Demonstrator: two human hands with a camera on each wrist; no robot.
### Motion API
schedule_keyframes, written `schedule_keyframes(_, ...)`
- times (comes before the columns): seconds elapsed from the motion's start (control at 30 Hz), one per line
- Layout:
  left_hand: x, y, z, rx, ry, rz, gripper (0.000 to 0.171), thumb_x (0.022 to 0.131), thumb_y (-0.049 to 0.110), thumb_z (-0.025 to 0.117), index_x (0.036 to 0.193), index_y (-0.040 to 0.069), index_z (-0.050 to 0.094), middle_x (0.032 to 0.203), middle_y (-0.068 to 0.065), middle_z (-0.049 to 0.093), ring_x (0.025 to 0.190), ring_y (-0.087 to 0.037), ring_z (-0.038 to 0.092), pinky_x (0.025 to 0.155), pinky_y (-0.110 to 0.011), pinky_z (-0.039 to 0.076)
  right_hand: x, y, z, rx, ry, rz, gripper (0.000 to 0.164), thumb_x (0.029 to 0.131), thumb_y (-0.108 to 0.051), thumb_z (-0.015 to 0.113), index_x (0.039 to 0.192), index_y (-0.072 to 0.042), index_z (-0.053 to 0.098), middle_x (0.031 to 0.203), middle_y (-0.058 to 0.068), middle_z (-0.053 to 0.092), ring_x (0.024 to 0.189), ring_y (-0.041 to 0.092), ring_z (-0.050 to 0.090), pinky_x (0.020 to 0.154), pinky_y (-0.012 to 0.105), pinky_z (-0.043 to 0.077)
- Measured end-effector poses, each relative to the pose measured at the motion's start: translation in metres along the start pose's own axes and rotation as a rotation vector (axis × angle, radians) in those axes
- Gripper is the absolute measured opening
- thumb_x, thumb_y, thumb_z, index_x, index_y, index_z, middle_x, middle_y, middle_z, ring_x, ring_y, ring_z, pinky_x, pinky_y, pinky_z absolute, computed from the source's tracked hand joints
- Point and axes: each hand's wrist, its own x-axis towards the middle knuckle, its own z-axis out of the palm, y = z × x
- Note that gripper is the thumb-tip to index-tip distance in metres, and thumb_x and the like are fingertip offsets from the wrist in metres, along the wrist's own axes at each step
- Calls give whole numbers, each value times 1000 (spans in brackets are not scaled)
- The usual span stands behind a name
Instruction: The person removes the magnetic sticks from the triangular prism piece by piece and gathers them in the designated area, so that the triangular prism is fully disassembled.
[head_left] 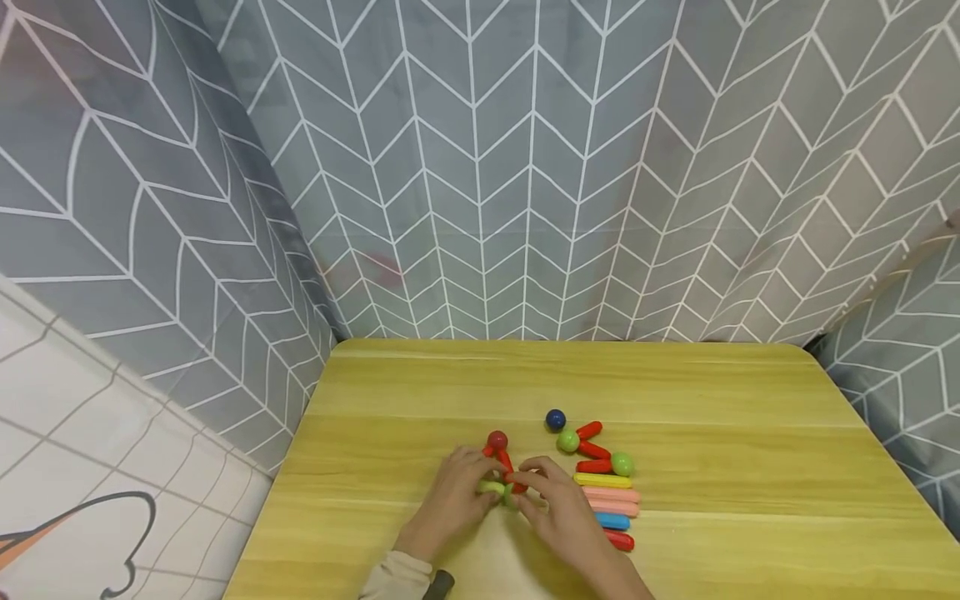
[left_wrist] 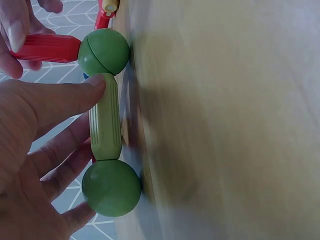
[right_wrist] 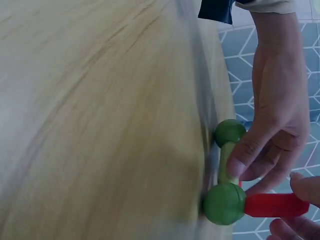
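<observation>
My left hand [head_left: 452,498] pinches a light green toy rod [left_wrist: 105,122] low over the table. One green ball [left_wrist: 111,188] sits at the rod's near end, and a second green ball [left_wrist: 104,51] joins its other end. Out of that second ball a red rod [right_wrist: 275,205] stands up from the tabletop, and my right hand [head_left: 561,510] grips it between thumb and fingers. Just beyond the hands, a dark red ball [head_left: 497,440] has red rods [head_left: 506,461] running from it toward my fingers; the hands partly cover them.
Right of my hands lie a dark blue ball [head_left: 556,419], a green ball with two red rods [head_left: 568,441], and another green ball [head_left: 622,464] with a red rod. Below them are yellow [head_left: 603,481], pink [head_left: 611,494], blue [head_left: 612,521] and red rods [head_left: 619,541]. A patterned curtain [head_left: 510,208] hangs behind the wooden table [head_left: 720,433].
</observation>
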Motion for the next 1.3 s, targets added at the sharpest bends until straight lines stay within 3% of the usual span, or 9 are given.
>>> schedule_keyframes(0.17,0,1,1,-34,-42,-22,30,86,23,79,115,20,70,98,9,68,93,-7,55,81,-28,51,2,0,4,39,5,67,22,80,-1,81,99,-11,76,104,-4,68,87,15,68,70,21,58)
schedule_keyframes(0.43,0,4,0,-6,-50,-23,44,86,25,78,128,21,67,96,9,65,90,-4,52,79,-25,49,-2,11,3,6,28,145,21,78,1,82,86,-16,72,94,-12,66,84,4,63,72,18,58)
schedule_keyframes(0.67,-1,5,-1,-2,-38,0,40,85,24,80,124,20,71,87,10,59,84,-4,49,73,-21,45,-8,19,2,-23,-18,256,17,82,-6,81,90,-18,72,92,-10,71,89,5,67,79,23,58)
schedule_keyframes(0.83,-1,4,-1,-17,-46,-15,41,85,26,80,124,21,71,85,11,57,83,-2,47,71,-19,43,-10,26,4,32,-58,335,16,84,-9,79,96,-17,74,97,-6,74,91,8,68,79,22,57)
schedule_keyframes(1.3,-1,4,0,-35,-41,-24,41,85,24,80,124,21,71,86,10,58,83,-3,48,72,-20,43,-11,34,9,27,-91,324,18,85,-12,79,103,-16,76,103,-3,76,100,19,71,86,30,59)
